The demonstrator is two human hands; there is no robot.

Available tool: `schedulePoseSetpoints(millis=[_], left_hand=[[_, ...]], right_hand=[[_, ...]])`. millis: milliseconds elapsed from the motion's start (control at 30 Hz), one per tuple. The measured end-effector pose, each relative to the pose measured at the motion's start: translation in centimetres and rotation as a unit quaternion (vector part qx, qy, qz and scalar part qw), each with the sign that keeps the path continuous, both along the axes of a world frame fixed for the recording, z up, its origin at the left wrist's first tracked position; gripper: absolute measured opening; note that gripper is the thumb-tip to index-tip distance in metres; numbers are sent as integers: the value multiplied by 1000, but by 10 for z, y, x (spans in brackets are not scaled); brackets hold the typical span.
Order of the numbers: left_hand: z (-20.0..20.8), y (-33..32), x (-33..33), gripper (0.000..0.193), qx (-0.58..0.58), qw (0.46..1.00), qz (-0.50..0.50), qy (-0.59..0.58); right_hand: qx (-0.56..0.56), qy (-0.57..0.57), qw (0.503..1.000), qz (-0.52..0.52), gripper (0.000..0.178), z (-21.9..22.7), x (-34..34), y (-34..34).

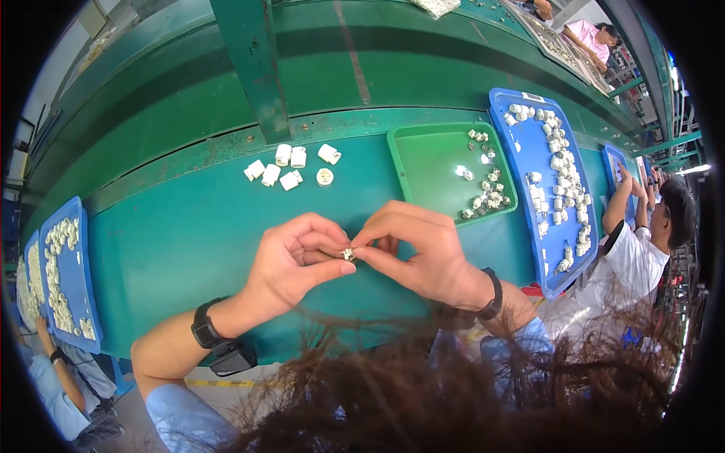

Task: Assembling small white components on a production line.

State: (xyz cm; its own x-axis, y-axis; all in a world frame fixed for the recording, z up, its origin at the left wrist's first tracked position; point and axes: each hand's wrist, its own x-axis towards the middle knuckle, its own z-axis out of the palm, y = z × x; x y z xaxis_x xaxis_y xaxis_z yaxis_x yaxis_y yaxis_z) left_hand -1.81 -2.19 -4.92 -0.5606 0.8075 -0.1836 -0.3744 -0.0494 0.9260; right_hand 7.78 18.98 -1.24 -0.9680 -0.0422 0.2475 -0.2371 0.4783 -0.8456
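Between my two hands, over the green table (174, 249), is a small white part with metal bits (347, 255); its exact kind is too small to make out. My left hand (291, 260) pinches it between thumb and fingers. From the other side, my right hand (423, 249) has its thumb and fingertips closed at the same part. Just beyond my hands lie several white cylindrical pieces (298, 157), some upright and some on their sides. A green tray (423, 162) at the right holds several small white-and-metal parts (491, 198) along its right side.
Right of the green tray, a blue tray (521, 155) carries many white cylindrical pieces. More blue trays (84, 279) with white pieces stand at the far left. A green metal post (253, 68) rises at the table's back edge. Co-workers sit on both sides.
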Motion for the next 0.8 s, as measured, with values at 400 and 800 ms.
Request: schedulePoseSetpoints(millis=[400,800], left_hand=[[-1,-1,-2,22,21,1000,10,7],[-5,-2,-2,24,50,998,19,36]], right_hand=[[-59,-79,995,-6,10,1,-2,4],[-127,-153,980,-9,10,1,-3,5]])
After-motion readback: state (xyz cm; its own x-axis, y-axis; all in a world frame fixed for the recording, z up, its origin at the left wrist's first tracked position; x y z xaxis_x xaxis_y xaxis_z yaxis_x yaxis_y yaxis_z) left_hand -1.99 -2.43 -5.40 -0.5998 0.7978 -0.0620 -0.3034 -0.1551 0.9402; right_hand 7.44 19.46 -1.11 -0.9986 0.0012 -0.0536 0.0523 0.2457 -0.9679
